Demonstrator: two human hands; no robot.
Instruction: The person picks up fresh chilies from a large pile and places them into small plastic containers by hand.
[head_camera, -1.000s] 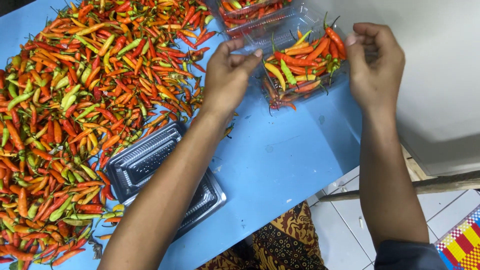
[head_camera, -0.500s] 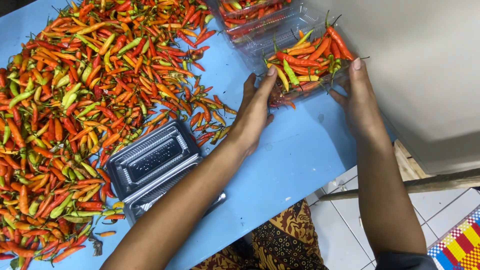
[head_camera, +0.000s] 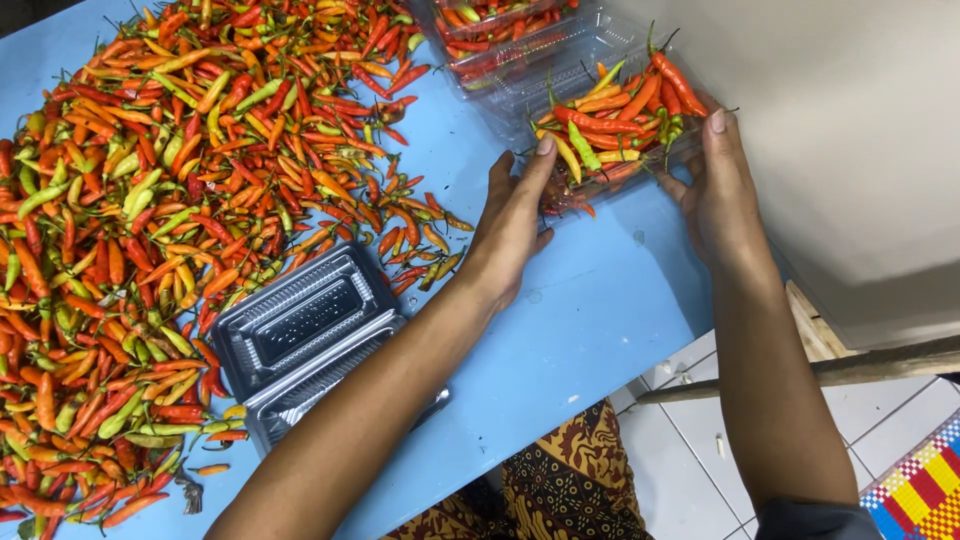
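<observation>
The clear plastic box heaped with chillies (head_camera: 615, 125) sits at the far right of the blue bench (head_camera: 590, 330), squarely between the two hands, so neither hand has to travel to reach it. The left hand (head_camera: 510, 225) lies flat-fingered against the box's near-left corner, its grip open and only pressing. The right hand (head_camera: 720, 185) cups the right end, fingers straight up along the wall, likewise not closed around anything. The box's long axis runs slantwise, from near-left to far-right, so the hands bracket its two short ends. Just behind it stand more clear boxes (head_camera: 520, 40), some already filled. The big loose pile of chillies (head_camera: 180, 200) spreads well off to the left, and empty stacked clear boxes (head_camera: 305, 335) lie beside the left forearm. Compared with a second ago, both hands have dropped from above the heap to the sides of the box and flattened against it.
</observation>
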